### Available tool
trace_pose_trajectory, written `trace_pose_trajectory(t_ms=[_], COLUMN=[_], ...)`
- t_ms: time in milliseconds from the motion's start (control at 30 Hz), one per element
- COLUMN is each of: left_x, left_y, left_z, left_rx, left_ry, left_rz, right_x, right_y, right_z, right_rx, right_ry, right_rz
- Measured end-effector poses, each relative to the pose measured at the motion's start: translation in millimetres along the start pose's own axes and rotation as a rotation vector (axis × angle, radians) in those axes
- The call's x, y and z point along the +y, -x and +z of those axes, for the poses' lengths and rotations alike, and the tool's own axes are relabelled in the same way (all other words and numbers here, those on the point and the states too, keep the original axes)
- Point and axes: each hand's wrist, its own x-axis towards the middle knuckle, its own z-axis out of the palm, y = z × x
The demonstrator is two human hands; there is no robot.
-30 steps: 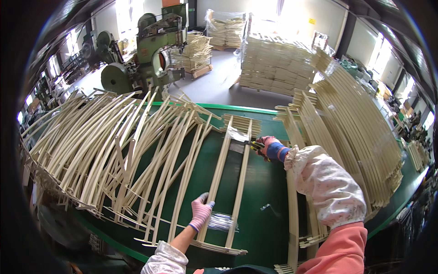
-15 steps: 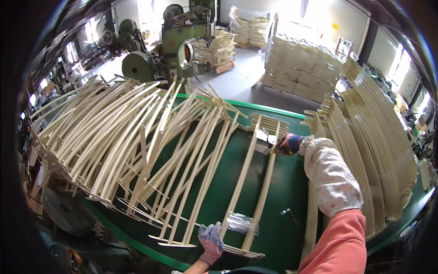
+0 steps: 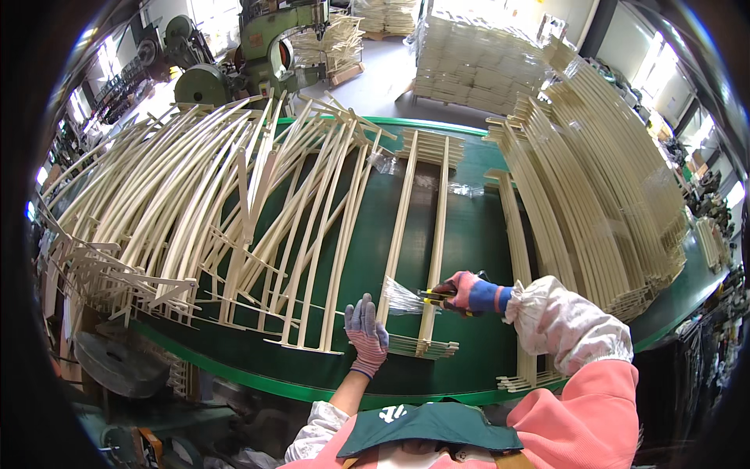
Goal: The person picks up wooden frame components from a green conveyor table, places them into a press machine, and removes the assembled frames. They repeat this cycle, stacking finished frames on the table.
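Slat bundle [image 3: 437,234] on the green desk [image 3: 478,250], lower end close to the near edge; desk surface separates it from the right-hand stack [image 3: 609,195]. Right grip [image 3: 464,294] clasping a yellow-and-black tool [image 3: 431,295] at the plastic wrap [image 3: 401,298]; left grip [image 3: 366,334] spread, just beside. Apron [image 3: 437,424]: white marking [image 3: 392,413].

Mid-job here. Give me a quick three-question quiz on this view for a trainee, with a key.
1. Which hand holds the yellow-and-black tool?
2. True or false: the left hand is clenched into a fist.
3. What lies between the two long pale pieces, beside the tool?
A) clear plastic wrap
B) red rope
C) brown cardboard

Key:
1. The right hand.
2. False; its fingers are extended.
3. A
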Motion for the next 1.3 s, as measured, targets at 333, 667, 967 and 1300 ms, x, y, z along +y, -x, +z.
trace_pose_trajectory(t_ms=[333, 667, 967, 1300], left_x=[14, 12, -8, -16], left_y=[-15, -39, -55, -48], left_z=[-18, -25, 30, 46], left_rx=[-0.07, -0.243, -0.314, -0.058], left_ry=[0.437, 0.182, 0.183, 0.557], left_rz=[-0.322, -0.16, -0.382, -0.522], right_x=[39, 0, -17, 4], right_y=[50, 50, 29, 41], right_z=[49, 53, 47, 64], right_rx=[0.273, 0.48, 0.387, 0.35], right_ry=[-0.144, 0.497, 0.704, 0.368], right_rz=[-0.146, -0.016, 0.038, -0.037])
